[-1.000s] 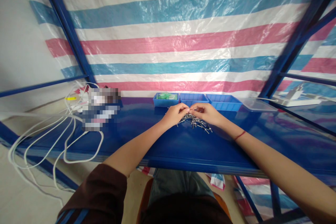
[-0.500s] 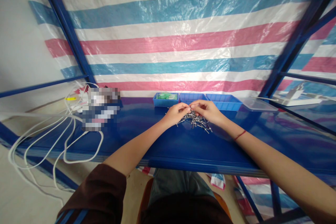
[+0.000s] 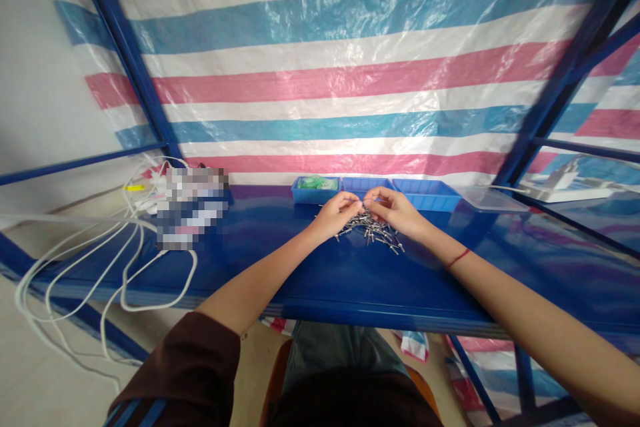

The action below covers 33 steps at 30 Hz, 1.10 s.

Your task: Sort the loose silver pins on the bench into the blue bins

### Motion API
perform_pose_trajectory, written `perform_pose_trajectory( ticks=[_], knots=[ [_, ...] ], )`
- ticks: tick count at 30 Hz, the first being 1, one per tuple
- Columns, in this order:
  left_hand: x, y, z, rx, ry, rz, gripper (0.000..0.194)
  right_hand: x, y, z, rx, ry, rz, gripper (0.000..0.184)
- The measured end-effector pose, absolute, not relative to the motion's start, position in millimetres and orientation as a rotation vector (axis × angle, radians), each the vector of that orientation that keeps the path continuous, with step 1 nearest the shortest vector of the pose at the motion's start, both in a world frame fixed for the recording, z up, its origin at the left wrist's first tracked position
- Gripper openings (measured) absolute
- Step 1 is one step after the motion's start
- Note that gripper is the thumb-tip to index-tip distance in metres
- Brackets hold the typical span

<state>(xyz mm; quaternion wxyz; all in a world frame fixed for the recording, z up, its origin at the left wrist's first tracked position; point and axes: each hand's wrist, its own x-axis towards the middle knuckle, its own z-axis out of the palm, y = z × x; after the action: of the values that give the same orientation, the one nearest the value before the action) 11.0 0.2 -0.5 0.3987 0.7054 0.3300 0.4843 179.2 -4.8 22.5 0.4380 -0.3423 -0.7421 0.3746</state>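
A loose pile of thin metal pins that look like rivets (image 3: 375, 232) lies on the blue table (image 3: 310, 280). Over its far side, my left hand (image 3: 339, 212) is closed in a pinch, thumb against fingers. My right hand (image 3: 395, 210) pinches close beside it, the fingertips of both hands almost meeting. Whatever sits between the fingertips is too small to make out. Just behind the hands stand three blue plastic bins: the left bin (image 3: 316, 198) holds green packets (image 3: 317, 183), and the middle bin (image 3: 367, 184) and right bin (image 3: 427, 195) are next to it.
White cables (image 3: 135, 280) loop over the table's left end beside a blurred-out patch (image 3: 193, 207). A clear plastic lid (image 3: 493, 199) lies right of the bins. Farther right is a white power strip (image 3: 565, 188). Blue frame posts (image 3: 555, 73) and a striped sheet (image 3: 320, 80) enclose the back.
My right fingertips have shifted slightly and a small gap shows between the two hands. The pile and bins look the same.
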Motion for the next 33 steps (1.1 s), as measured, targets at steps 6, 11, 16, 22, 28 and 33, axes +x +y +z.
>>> perform_pose_trajectory(
  ticks=[6,11,16,22,28,33],
  knots=[
    [7,7,-4,1.92,0.962,1.329,0.018,180,-3,20,-0.853,-1.838,0.868,0.031],
    [6,8,-3,1.962,0.965,1.375,0.02,177,-4,19,-0.895,-1.93,0.803,0.032],
    [9,4,-1,1.91,0.953,1.431,0.021,177,-4,20,-0.894,-1.978,0.829,0.038],
    [9,-1,4,1.902,0.918,1.468,0.022,179,-6,20,-0.88,-2.012,0.897,0.043],
    [9,-4,7,1.889,0.891,1.494,0.022,180,-4,16,-0.865,-2.049,0.961,0.046],
    [10,-4,7,1.892,0.894,1.48,0.022,179,-6,16,-0.862,-2.04,0.96,0.043]
  ],
)
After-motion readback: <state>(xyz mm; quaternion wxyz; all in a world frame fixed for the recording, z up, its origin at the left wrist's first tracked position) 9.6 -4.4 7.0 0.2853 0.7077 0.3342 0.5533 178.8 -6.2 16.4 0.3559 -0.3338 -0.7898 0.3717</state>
